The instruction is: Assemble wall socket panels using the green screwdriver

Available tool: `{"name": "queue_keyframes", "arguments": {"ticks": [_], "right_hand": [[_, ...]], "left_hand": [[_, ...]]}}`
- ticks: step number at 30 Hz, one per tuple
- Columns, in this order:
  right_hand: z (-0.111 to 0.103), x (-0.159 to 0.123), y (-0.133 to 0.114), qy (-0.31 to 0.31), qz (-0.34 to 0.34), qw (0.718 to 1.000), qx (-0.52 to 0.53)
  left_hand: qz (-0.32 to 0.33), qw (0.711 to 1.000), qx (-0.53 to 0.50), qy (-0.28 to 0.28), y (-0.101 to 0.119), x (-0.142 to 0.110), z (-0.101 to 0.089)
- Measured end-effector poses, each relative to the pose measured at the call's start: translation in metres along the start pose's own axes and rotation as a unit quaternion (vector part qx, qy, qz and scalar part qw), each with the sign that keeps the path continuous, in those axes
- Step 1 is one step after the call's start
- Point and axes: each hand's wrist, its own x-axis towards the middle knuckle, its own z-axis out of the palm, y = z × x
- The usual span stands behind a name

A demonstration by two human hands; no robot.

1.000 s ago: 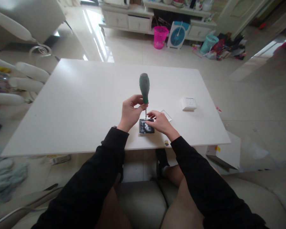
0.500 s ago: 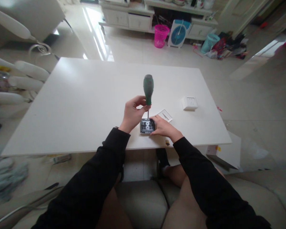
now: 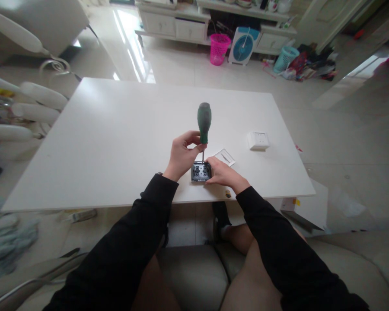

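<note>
1. White table (image 3: 123, 138), mid-left of pic: the big top that the work sits on.
2. L hand (image 3: 183, 154), ctr of pic: thumb + fingers pinch the low end of the green screwdriver (image 3: 204, 123). It's a bit more to the right than 1 sec ago.
3. Dark panel (image 3: 200, 178), just below ctr: flat on the table, w/ the screwdriver tip down at its top edge. Can't tell if the tip sits in a screw.
4. Screwdriver stands almost straight up, fat end on top.
5. R hand (image 3: 223, 171), right of ctr: 1 sec ago its fingers were up by the metal rod; now they pinch the panel's right side. So prob. it keeps the panel still while L hand works the tool.
6. Flat white piece (image 3: 230, 156), just past R hand: shows more now, b/c the hand went lower.
7. White socket box (image 3: 258, 141), right of pic: same spot, nobody's touching it.
</note>
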Motion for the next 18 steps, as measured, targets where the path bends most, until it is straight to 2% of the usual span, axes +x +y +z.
{"name": "queue_keyframes", "arguments": {"ticks": [11,18], "right_hand": [[0.004,0.002,-0.001,0.023,0.008,1.000,-0.014],[0.021,0.006,-0.015,0.055,-0.014,0.997,0.055]], "left_hand": [[-0.007,1.000,0.008,0.001,0.002,-0.001,0.000],[-0.003,1.000,0.019,0.011,0.003,0.001,-0.004]]}}
